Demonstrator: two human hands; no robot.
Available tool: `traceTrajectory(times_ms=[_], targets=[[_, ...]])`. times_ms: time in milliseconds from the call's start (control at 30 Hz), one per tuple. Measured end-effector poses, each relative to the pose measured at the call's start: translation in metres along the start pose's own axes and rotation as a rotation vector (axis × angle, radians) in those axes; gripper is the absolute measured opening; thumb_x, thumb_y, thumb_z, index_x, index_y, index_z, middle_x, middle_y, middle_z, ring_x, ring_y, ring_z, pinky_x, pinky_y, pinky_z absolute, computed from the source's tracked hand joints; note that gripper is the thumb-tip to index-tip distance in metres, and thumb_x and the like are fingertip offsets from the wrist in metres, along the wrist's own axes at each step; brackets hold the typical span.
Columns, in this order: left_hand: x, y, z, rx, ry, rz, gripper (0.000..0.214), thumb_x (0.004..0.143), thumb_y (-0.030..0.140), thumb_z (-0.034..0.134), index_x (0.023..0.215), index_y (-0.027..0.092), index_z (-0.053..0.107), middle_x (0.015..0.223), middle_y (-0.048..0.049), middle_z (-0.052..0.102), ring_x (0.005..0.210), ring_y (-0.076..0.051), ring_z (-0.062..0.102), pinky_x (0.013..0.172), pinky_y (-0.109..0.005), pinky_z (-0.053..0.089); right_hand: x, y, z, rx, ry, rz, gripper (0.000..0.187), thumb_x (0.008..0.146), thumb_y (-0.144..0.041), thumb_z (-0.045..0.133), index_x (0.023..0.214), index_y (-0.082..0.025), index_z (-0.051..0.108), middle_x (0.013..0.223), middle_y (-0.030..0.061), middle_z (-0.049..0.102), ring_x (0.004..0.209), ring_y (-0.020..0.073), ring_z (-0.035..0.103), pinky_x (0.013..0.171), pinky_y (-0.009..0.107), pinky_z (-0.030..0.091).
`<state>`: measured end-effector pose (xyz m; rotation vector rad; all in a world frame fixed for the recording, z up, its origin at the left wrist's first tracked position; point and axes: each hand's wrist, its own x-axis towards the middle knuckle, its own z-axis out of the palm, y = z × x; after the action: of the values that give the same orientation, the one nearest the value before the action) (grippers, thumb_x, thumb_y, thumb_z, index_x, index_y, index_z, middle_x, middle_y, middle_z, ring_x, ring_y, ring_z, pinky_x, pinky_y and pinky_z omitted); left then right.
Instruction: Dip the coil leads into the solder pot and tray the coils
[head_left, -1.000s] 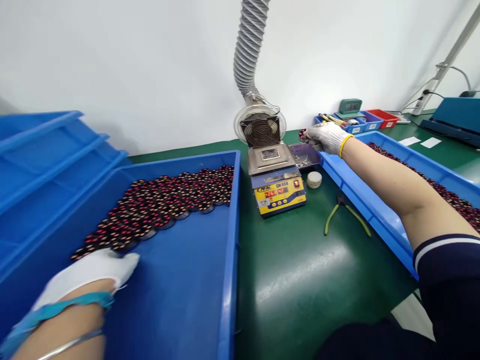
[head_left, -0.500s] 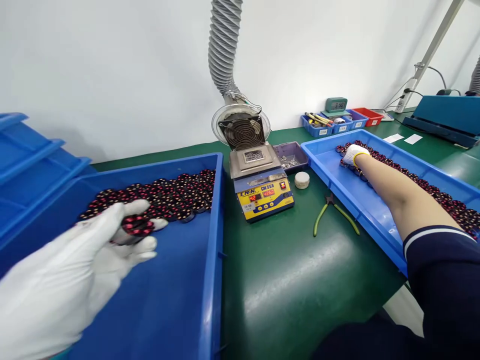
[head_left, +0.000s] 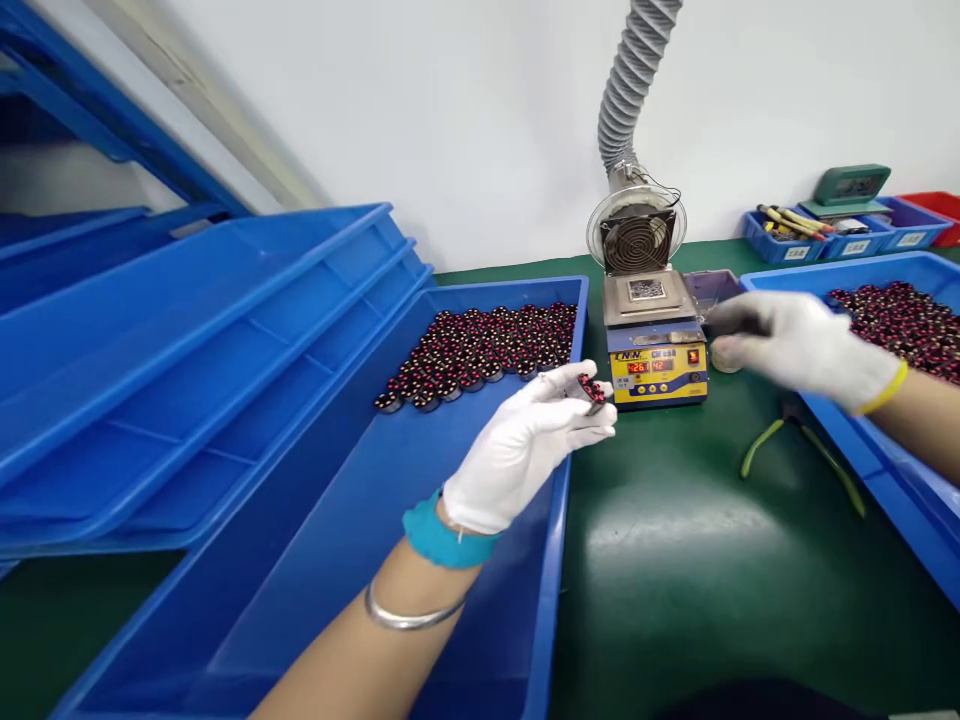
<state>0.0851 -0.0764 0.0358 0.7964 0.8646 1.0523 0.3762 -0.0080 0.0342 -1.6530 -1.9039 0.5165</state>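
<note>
Head view: left hand [head_left: 517, 455] fingers clamp coil [head_left: 592, 390] beside solder pot [head_left: 656, 350]; right hand [head_left: 802, 345] blurred, fingers unclear.

Bright o/head light, glare on mat [head_left: 660, 535], right hand [head_left: 806, 345] blurred.

At the left lie stacked trays [head_left: 187, 330]; right of them the left tray [head_left: 300, 560] sits on the surface [head_left: 675, 600], coils [head_left: 480, 345] in its far end; the solder pot [head_left: 654, 345] stands just right of it, fan [head_left: 636, 238] behind; cutters [head_left: 761, 445] lie between pot and right tray [head_left: 892, 485]; small bins [head_left: 825, 245] sit far right.
</note>
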Motion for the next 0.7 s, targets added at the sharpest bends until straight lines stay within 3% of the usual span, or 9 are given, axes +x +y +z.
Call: traceTrajectory(times_ms=[100,167,400,567,700], targets=[[0.002,-0.011,0.003,0.098,0.012,0.006,0.043,0.07,0.012,0.075,0.111,0.018,0.063,0.094,-0.0032,0.065,0.087,-0.02,0.069,0.086,-0.037,0.054,-0.046,-0.062,0.041,-0.07,-0.077,-0.301,0.05,0.069,-0.037,0.075,0.118,-0.037,0.064,0.106,0.0035,0.069,0.082,0.0237,0.065,0.065,0.036,0.048],[0.004,-0.017,0.005,0.142,-0.001,0.01,0.044,0.07,0.012,0.076,0.111,0.018,0.063,0.092,-0.0017,0.063,0.091,-0.021,0.069,0.087,-0.037,0.053,-0.06,-0.078,0.058,-0.098,-0.096,-0.359,0.054,0.071,-0.036,0.073,0.124,-0.036,0.06,0.112,0.0044,0.066,0.082,0.024,0.065,0.059,0.034,0.046],[0.006,-0.025,0.009,0.021,-0.099,-0.09,0.041,0.067,0.01,0.071,0.107,0.017,0.065,0.112,-0.0071,0.065,0.102,-0.026,0.066,0.09,-0.039,0.053,-0.057,-0.056,0.075,0.016,-0.142,-0.406,0.048,0.075,-0.031,0.068,0.122,-0.028,0.061,0.119,0.0047,0.063,0.101,0.0238,0.064,0.081,0.037,0.051],[0.007,-0.029,0.012,0.047,-0.03,-0.111,0.031,0.072,0.014,0.069,0.102,0.015,0.064,0.096,-0.0063,0.068,0.091,-0.02,0.067,0.079,-0.033,0.055,-0.058,-0.061,0.076,0.002,-0.139,-0.379,0.041,0.072,-0.032,0.071,0.113,-0.028,0.065,0.11,0.0043,0.066,0.096,0.0243,0.065,0.082,0.038,0.051],[0.005,-0.032,0.014,0.197,0.022,-0.047,0.04,0.072,0.015,0.074,0.11,0.016,0.06,0.093,-0.003,0.066,0.087,-0.016,0.065,0.081,-0.033,0.054,-0.056,-0.057,0.075,0.048,-0.132,-0.463,0.033,0.08,-0.031,0.063,0.113,-0.026,0.065,0.111,0.0063,0.066,0.097,0.0238,0.065,0.084,0.038,0.051]])
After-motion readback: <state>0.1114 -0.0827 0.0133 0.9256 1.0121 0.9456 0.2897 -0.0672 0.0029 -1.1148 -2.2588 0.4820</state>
